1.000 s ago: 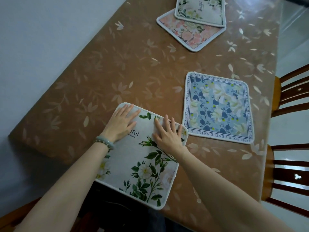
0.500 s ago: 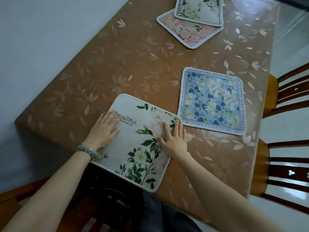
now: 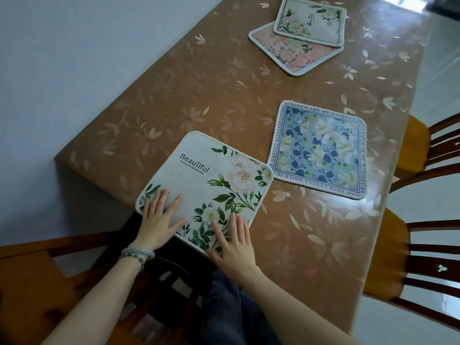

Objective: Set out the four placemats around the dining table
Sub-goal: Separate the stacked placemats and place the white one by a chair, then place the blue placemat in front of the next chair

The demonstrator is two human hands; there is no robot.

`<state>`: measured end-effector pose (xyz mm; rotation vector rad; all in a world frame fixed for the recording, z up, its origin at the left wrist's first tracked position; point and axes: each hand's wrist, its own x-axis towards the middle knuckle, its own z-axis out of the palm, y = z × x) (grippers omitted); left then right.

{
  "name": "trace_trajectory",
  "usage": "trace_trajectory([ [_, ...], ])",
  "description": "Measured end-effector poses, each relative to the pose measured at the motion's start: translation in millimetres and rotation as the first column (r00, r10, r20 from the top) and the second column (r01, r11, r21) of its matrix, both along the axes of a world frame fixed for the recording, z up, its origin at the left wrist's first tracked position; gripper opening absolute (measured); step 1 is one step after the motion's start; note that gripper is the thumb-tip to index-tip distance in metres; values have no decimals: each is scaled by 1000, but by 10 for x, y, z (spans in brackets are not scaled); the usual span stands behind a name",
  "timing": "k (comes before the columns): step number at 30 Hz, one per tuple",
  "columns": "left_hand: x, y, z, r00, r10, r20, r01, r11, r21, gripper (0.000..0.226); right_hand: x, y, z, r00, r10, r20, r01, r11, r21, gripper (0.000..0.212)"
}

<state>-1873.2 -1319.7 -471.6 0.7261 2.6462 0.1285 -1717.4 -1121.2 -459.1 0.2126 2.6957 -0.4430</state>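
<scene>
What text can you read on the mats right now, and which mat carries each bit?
"BeauTiful": large print on the white floral placemat under both hands.
Small line beneath it: too small to read reliably.
"YOUR GENTLE SMILE IS", "THE WITHERED CHERRY", "LOSSOM ARE MY HEARTBREA", "IN MY MEMORY": border of the blue floral placemat; the rest is unclear.
Script on the cream placemat atop the pink placemat: blurred, unreadable.

Brown leaf-print table (image 3: 199, 95): white "Beautiful" mat (image 3: 206, 185) overhanging near edge, blue floral mat (image 3: 318, 150) beside; far end pink mat (image 3: 293, 56) w/ cream mat (image 3: 310, 21) atop.
</scene>
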Motion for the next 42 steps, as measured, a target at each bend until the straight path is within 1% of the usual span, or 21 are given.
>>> trace_trajectory([
  [3,12,-1,27,1000,22,10,-21,1000,-22,95,-12,36,15,999,19,42,-19,1000,-8,73],
  [5,-10,29,72,998,42,35,-42,999,-21,88,-58,69,58,995,39,89,-37,999,-26,73],
  [7,-53,92,128,993,96,74,-97,995,14,79,-167,145,165,993,2,120,13,992,-127,70],
  [8,-78,139,169,986,131,99,-134,991,26,75,-244,208,249,988,-81,128,110,965,-236,66],
  [9,-92,201,216,979,164,121,-169,985,31,72,-323,293,344,968,-204,144,244,894,-375,63],
  [10,-100,271,268,972,195,134,-202,979,40,69,-397,390,437,928,-330,172,370,775,-512,62],
  [11,-100,344,326,964,226,142,-237,970,60,68,-455,489,532,879,-436,195,456,644,-615,63],
  [12,-92,419,391,953,263,151,-279,955,99,68,-493,591,627,835,-516,190,494,551,-672,65],
  [13,-77,487,468,936,307,171,-334,929,161,69,-513,693,721,800,-576,165,504,499,-705,66],
  [14,-66,553,563,914,350,207,-394,886,244,69,-524,792,815,773,-620,133,499,465,-731,67],
  [16,-36,670,787,860,396,321,-504,753,423,69,-522,967,1021,742,-667,64,456,433,-777,68],
  [18,26,775,1075,830,389,399,-557,604,570,70,-498,1132,1279,718,-695,-38,371,428,-824,68],
  [20,132,849,1410,830,379,409,-554,481,679,75,-449,1289,1596,676,-721,-150,277,437,-856,69],
  [22,287,929,1777,855,375,359,-496,389,776,81,-359,1446,1932,636,-727,-257,178,463,-869,72],
  [25,552,1069,2256,894,345,286,-379,241,893,84,-169,1619,2378,600,-709,-369,67,505,-861,81],
  [27,705,1158,2461,912,324,251,-320,180,930,85,-25,1695,2580,593,-686,-421,20,536,-844,88],
  [29,831,1223,2573,923,314,224,-283,157,946,84,99,1767,2695,582,-675,-453,3,559,-829,93],
  [31,912,1263,2630,929,303,212,-266,147,953,83,182,1832,2745,575,-671,-468,15,580,-814,94],
  [33,952,1300,2663,935,290,202,-254,152,955,82,234,1888,2758,564,-682,-467,36,584,-811,91],
  [40,877,1462,2739,957,239,162,-212,199,957,79,262,2045,2805,474,-723,-502,91,607,-789,84],
  [42,819,1480,2736,959,233,165,-212,199,957,79,230,2074,2822,462,-727,-508,108,615,-781,83],
])
